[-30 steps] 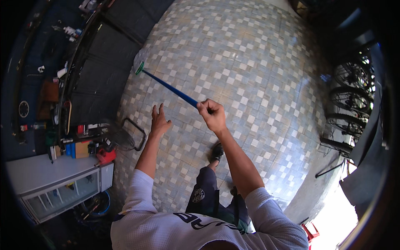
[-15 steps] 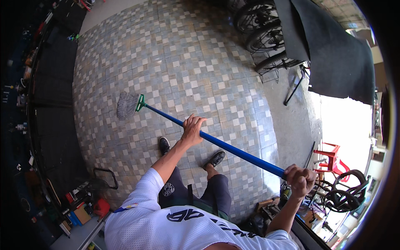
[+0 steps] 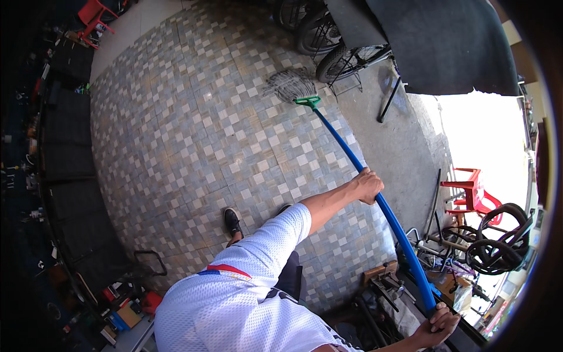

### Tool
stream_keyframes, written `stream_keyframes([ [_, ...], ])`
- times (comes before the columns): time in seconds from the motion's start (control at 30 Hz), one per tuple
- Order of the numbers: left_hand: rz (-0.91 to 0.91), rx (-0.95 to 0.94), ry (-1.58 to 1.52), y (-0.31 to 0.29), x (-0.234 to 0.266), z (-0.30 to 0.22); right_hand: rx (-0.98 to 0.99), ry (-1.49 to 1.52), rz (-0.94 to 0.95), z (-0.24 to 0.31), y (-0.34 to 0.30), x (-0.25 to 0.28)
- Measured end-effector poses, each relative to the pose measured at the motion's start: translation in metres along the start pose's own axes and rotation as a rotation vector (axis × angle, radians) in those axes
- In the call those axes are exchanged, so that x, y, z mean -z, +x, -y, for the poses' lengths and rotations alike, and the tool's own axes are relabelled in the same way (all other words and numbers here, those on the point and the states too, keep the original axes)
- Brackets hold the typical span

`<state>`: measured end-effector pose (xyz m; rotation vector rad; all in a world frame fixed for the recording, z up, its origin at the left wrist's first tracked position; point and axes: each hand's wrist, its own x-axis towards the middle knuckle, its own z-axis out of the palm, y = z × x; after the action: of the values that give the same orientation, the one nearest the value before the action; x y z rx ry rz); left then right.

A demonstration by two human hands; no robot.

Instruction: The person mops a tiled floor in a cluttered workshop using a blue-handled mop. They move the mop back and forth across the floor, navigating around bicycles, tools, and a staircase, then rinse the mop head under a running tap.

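A mop with a blue handle (image 3: 404,240) slants from the lower right up to the middle of the floor. Its grey string head (image 3: 288,85) lies spread on the checkered tiles, joined to the handle by a green clamp (image 3: 308,101). My left hand (image 3: 368,186) is wrapped round the handle partway along, the arm stretched across to the right. Down at the handle's top end, my right hand (image 3: 438,326) is closed around it.
Bicycle wheels (image 3: 352,61) stand just right of the mop head, under a dark sheet (image 3: 446,47). Red chairs (image 3: 472,190) are at the right, and another red chair (image 3: 92,22) at the far left. A vise (image 3: 384,281) sits near my right arm. Black cabinets (image 3: 69,141) line the left.
The mop head has swept from the left across to the far right, near the bicycle wheels. My left hand has swung right with the handle; my right hand has come lower and closer.
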<state>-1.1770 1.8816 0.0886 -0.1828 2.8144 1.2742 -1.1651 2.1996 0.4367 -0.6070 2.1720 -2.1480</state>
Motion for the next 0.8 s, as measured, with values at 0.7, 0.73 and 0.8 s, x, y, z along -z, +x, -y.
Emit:
stream_keyframes([
  [0.7,0.229,0.298,0.410,0.047,-0.002,0.090,-0.055,0.158,0.167,-0.146,0.007,-0.003],
  [0.73,0.246,0.215,0.390,0.050,-0.014,0.064,-0.057,0.123,0.127,-0.126,0.005,0.019],
  [0.8,0.253,0.080,0.325,0.058,-0.038,0.008,-0.068,0.062,0.176,-0.079,0.006,0.058],
])
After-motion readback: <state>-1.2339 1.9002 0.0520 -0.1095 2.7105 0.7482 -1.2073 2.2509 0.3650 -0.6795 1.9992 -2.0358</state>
